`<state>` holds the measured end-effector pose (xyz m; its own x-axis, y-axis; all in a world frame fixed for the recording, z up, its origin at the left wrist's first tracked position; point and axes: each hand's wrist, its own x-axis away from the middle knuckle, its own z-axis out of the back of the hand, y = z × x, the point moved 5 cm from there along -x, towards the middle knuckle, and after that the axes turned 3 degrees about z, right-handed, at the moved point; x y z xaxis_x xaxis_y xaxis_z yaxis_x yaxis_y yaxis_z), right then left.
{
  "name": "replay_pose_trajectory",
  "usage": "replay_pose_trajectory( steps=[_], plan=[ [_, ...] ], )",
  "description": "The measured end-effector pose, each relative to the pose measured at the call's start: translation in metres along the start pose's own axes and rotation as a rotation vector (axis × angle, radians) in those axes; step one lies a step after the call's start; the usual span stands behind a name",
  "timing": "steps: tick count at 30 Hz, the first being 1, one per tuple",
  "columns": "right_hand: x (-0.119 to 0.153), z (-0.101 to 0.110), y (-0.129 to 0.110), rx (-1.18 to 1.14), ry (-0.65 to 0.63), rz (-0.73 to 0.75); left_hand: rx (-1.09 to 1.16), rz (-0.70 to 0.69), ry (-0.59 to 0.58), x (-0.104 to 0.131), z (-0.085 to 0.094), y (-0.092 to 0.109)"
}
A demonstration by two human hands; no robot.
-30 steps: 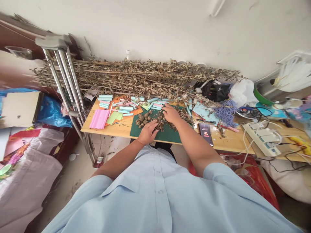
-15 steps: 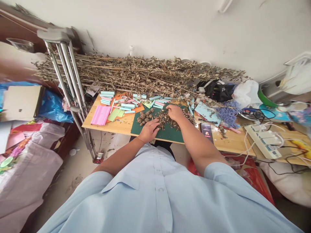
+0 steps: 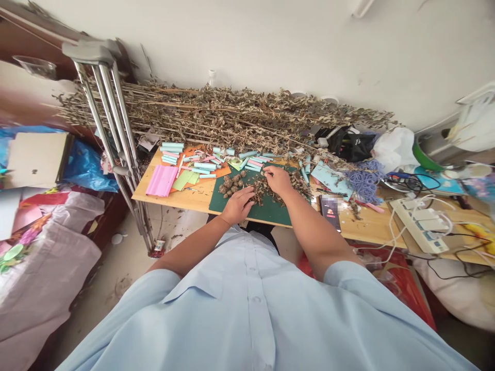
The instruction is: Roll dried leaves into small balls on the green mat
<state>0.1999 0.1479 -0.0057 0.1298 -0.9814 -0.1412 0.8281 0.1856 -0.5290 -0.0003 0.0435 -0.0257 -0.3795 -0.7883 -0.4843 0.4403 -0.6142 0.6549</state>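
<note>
On a dark green cutting mat (image 3: pixel 220 205) lies a loose heap of crumbled dried leaves (image 3: pixel 263 195). My left hand (image 3: pixel 238 205) rests at the heap's left edge, fingers stretched toward the leaves and thumb apart. A cluster of round brown balls (image 3: pixel 231 184), seemingly of rolled dried leaves, sits just beyond it. Over the far side of the heap, my right hand (image 3: pixel 278 180) has its thumb and fingertips pinched together. What they pinch is too small to make out.
Dried stalks (image 3: pixel 232 113) line the wall side of the table. Paper rolls (image 3: pixel 204 166) and a pink sheet (image 3: pixel 161 180) lie left; a phone (image 3: pixel 330 213), purple yarn (image 3: pixel 365 180) and a power strip (image 3: pixel 419 224) lie right. Crutches (image 3: pixel 112 118) stand at the left.
My right hand has turned slightly and its fingertips have lifted from the leaves into a pinch. My left hand stays by the heap. The view has shifted a little.
</note>
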Motion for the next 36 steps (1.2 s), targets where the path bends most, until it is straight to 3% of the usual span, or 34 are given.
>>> replay_pose_trajectory(
  steps=[5,9,13,20,32,36],
  plan=[
    [0.038,0.009,-0.024,-0.215,0.105,0.010,0.042,0.023,0.077,-0.002,0.009,-0.002],
    [0.075,0.000,-0.049,-0.370,0.114,0.072,0.078,-0.014,0.128,-0.002,0.012,-0.003],
    [0.096,-0.013,-0.061,-0.478,0.122,0.080,0.092,-0.067,0.160,-0.003,0.011,-0.002],
    [0.100,-0.024,-0.043,-0.746,0.108,-0.136,0.137,-0.072,0.060,-0.011,0.002,0.005],
    [0.108,-0.029,-0.043,-0.693,0.185,-0.182,0.102,-0.099,0.073,-0.008,-0.001,0.005],
    [0.110,-0.027,-0.039,-0.722,0.223,-0.261,0.100,-0.060,0.086,-0.008,-0.001,0.005]
  ],
)
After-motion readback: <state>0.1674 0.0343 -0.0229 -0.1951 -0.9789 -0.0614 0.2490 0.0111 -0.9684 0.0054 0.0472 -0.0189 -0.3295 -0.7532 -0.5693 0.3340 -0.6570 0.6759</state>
